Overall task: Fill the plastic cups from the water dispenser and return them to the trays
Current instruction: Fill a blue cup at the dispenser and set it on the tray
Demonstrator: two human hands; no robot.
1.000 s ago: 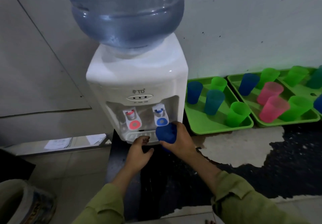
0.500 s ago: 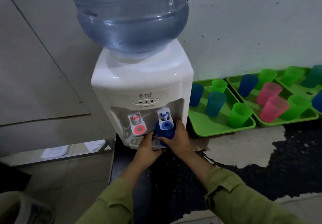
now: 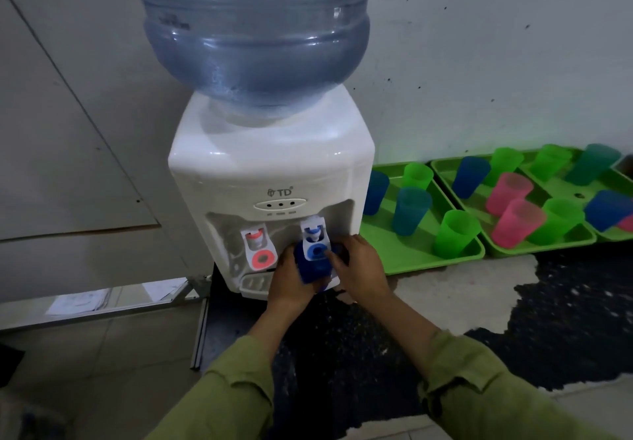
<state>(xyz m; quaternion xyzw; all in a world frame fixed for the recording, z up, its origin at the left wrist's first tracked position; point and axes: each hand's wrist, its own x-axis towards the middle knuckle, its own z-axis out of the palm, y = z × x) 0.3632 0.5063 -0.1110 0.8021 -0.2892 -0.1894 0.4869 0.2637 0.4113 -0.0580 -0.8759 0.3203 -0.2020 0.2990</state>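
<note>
The left hand [image 3: 291, 285] and right hand [image 3: 363, 268] both wrap the cup [image 3: 312, 271], with the tap [image 3: 313, 232] just above them. If it tips or gets too full, water may spill.

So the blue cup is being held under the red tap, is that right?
Not quite. The head view shows the cup held under the blue tap, on the dispenser's right side. The red tap beside it has nothing under it.
</note>
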